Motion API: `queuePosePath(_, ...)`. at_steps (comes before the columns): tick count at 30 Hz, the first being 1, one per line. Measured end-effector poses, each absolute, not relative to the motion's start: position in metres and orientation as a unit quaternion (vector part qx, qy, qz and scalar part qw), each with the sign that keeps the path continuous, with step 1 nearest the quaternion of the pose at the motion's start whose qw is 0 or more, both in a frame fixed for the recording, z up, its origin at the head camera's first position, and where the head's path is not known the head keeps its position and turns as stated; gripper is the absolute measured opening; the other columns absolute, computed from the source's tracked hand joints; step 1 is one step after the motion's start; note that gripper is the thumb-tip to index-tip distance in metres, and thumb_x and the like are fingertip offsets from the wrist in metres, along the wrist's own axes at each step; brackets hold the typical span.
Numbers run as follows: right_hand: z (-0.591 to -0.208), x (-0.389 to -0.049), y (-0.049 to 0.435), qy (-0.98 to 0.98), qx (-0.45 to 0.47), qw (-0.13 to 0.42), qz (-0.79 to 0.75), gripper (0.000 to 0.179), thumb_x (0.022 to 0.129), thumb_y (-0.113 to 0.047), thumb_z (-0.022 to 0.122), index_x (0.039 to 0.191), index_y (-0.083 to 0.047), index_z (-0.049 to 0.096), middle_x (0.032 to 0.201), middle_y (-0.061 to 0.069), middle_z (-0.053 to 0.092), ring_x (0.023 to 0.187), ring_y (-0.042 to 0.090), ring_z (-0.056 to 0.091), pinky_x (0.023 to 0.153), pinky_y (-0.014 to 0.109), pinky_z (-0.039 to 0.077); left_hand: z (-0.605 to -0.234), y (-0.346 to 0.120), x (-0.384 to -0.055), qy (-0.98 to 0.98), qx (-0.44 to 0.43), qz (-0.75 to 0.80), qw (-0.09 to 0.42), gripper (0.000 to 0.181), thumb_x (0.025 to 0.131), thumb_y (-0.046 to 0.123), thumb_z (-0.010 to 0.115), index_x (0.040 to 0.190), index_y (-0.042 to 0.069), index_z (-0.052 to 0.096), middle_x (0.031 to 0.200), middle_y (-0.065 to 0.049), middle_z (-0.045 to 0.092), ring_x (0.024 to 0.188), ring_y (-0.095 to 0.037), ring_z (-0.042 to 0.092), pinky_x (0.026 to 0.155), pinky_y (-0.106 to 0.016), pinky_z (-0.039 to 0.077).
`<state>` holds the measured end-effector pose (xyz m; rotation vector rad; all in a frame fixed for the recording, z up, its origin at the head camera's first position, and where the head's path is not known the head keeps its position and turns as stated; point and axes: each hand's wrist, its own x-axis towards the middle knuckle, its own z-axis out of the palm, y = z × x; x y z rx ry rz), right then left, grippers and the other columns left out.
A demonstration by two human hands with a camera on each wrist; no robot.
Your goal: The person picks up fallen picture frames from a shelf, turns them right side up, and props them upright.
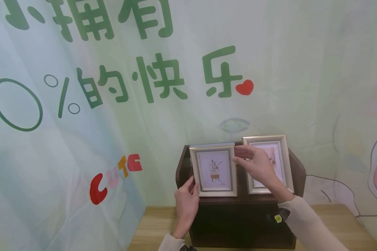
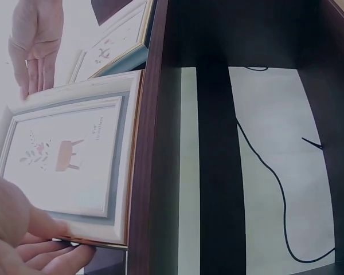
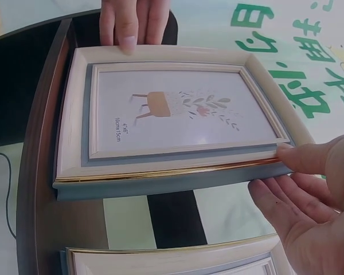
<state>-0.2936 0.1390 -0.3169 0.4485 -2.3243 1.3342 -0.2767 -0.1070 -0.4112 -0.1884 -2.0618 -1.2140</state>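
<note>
A cream picture frame [image 1: 213,170] with a plant-pot print stands on the dark brown shelf unit [image 1: 242,226]. My left hand [image 1: 186,202] holds its lower left edge; in the left wrist view the thumb lies on the front of the border, with the fingers [image 2: 63,260] behind. At the upper right edge, my right hand [image 1: 257,165] pinches the same frame, thumb in front, fingers behind, as the right wrist view shows. A second cream picture frame [image 1: 287,164] leans to the right on the unit, partly hidden by my right hand and forearm.
Beneath the unit is a light wooden table [image 1: 158,218]. Behind it hangs a pale printed curtain [image 1: 295,87] with green characters and a red heart. A thin black cable [image 2: 281,189] shows through the unit's open back in the left wrist view.
</note>
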Motion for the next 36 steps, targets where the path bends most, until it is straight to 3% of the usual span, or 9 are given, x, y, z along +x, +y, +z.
queuePosePath(11, -0.316, -0.293, 0.142, -0.834, 0.174, 0.217, 0.477, 0.043, 0.096, -0.019, 0.078, 0.133, 0.000, 0.069, 0.129, 0.022, 0.074, 0.117, 0.038, 0.074, 0.091, 0.046, 0.064, -0.411, -0.099, -0.282, -0.806, -0.066, -0.458, 0.368, 0.030, 0.098, -0.006, 0.066, 0.127, -0.012, 0.070, 0.116, -0.032, 0.075, 0.095, -0.037, 0.080, 0.073, -0.040, 0.066)
queuePosePath(13, -0.316, -0.292, 0.143, -0.836, 0.171, 0.224, 0.471, 0.042, 0.094, -0.020, 0.080, 0.131, -0.002, 0.071, 0.127, 0.021, 0.075, 0.115, 0.038, 0.075, 0.116, 0.048, 0.050, -0.412, -0.098, -0.285, -0.804, -0.067, -0.456, 0.375, 0.030, 0.097, -0.006, 0.067, 0.126, -0.012, 0.070, 0.115, -0.032, 0.075, 0.095, -0.037, 0.080, 0.074, -0.041, 0.066)
queuePosePath(15, -0.315, -0.291, 0.144, -0.840, 0.166, 0.231, 0.462, 0.040, 0.094, -0.022, 0.081, 0.129, -0.004, 0.073, 0.124, 0.019, 0.077, 0.114, 0.037, 0.076, 0.132, 0.062, 0.017, -0.413, -0.097, -0.288, -0.802, -0.070, -0.455, 0.380, 0.030, 0.097, -0.006, 0.067, 0.126, -0.012, 0.070, 0.116, -0.031, 0.075, 0.097, -0.037, 0.079, 0.074, -0.043, 0.066)
queuePosePath(16, -0.315, -0.290, 0.145, -0.843, 0.163, 0.236, 0.456, 0.039, 0.093, -0.024, 0.081, 0.128, -0.006, 0.074, 0.122, 0.018, 0.078, 0.113, 0.037, 0.076, 0.130, 0.069, 0.003, -0.414, -0.096, -0.290, -0.800, -0.073, -0.456, 0.382, 0.030, 0.097, -0.007, 0.067, 0.126, -0.011, 0.070, 0.116, -0.031, 0.075, 0.097, -0.036, 0.079, 0.074, -0.043, 0.066)
queuePosePath(18, -0.315, -0.289, 0.147, -0.845, 0.158, 0.241, 0.451, 0.038, 0.092, -0.024, 0.082, 0.125, -0.007, 0.075, 0.120, 0.017, 0.079, 0.111, 0.037, 0.076, 0.122, 0.078, -0.012, -0.415, -0.095, -0.294, -0.796, -0.078, -0.459, 0.386, 0.030, 0.096, -0.007, 0.067, 0.126, -0.011, 0.071, 0.116, -0.030, 0.075, 0.097, -0.036, 0.079, 0.074, -0.044, 0.066)
queuePosePath(31, -0.316, -0.282, 0.147, -0.843, 0.172, 0.235, 0.453, 0.036, 0.088, -0.024, 0.086, 0.119, -0.009, 0.076, 0.109, 0.015, 0.081, 0.101, 0.034, 0.080, 0.121, 0.078, -0.014, -0.413, -0.095, -0.311, -0.771, -0.092, -0.532, 0.338, 0.031, 0.098, -0.005, 0.065, 0.129, -0.004, 0.072, 0.122, -0.025, 0.075, 0.105, -0.035, 0.078, 0.083, -0.045, 0.065)
queuePosePath(34, -0.317, -0.281, 0.146, -0.840, 0.185, 0.225, 0.458, 0.036, 0.088, -0.023, 0.086, 0.119, -0.009, 0.076, 0.108, 0.013, 0.082, 0.099, 0.030, 0.080, 0.127, 0.072, 0.010, -0.412, -0.097, -0.315, -0.772, -0.095, -0.540, 0.323, 0.031, 0.099, -0.004, 0.064, 0.129, -0.004, 0.072, 0.123, -0.025, 0.075, 0.108, -0.035, 0.077, 0.086, -0.045, 0.065)
queuePosePath(36, -0.318, -0.281, 0.146, -0.839, 0.191, 0.217, 0.461, 0.036, 0.088, -0.023, 0.086, 0.120, -0.008, 0.075, 0.109, 0.013, 0.081, 0.098, 0.028, 0.080, 0.121, 0.062, 0.039, -0.411, -0.097, -0.317, -0.773, -0.091, -0.546, 0.309, 0.031, 0.099, -0.003, 0.065, 0.130, -0.004, 0.071, 0.125, -0.025, 0.074, 0.110, -0.035, 0.077, 0.088, -0.045, 0.064)
